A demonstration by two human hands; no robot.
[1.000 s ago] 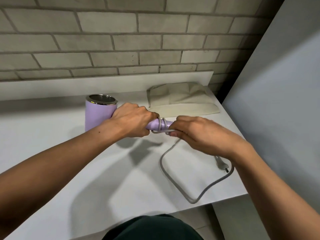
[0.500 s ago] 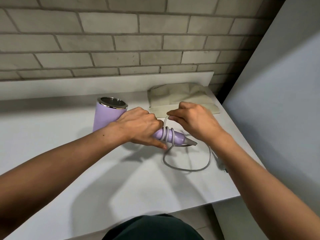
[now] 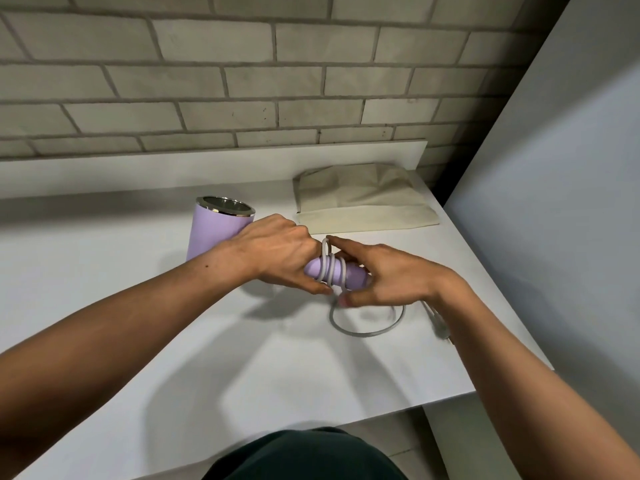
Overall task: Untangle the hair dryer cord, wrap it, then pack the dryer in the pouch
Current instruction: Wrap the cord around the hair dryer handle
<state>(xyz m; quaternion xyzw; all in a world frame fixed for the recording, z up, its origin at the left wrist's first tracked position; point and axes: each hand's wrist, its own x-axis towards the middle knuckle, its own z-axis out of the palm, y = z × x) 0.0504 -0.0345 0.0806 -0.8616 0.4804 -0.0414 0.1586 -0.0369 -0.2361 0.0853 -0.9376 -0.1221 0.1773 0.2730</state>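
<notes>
A lilac hair dryer [image 3: 211, 230] with a chrome rim rests on the white counter [image 3: 173, 341], its handle pointing right. My left hand [image 3: 277, 254] grips the handle near the barrel. A grey cord [image 3: 367, 327] coils three times around the handle, and the slack lies in a loop on the counter below. My right hand [image 3: 384, 275] is curled around the handle's end with the cord running through its fingers. The plug [image 3: 441, 329] lies blurred beside my right wrist. The beige pouch [image 3: 363, 202] lies flat behind the hands, untouched.
A brick wall with a white backsplash ledge [image 3: 207, 168] runs behind the counter. A grey panel [image 3: 554, 202] rises right of the counter's right edge. The counter's front edge is near my dark-clothed body [image 3: 304, 455].
My right hand has circled the handle, adding cord turns. The loose loop on the counter has shrunk and the plug has been drawn closer. The dryer has shifted slightly right.
</notes>
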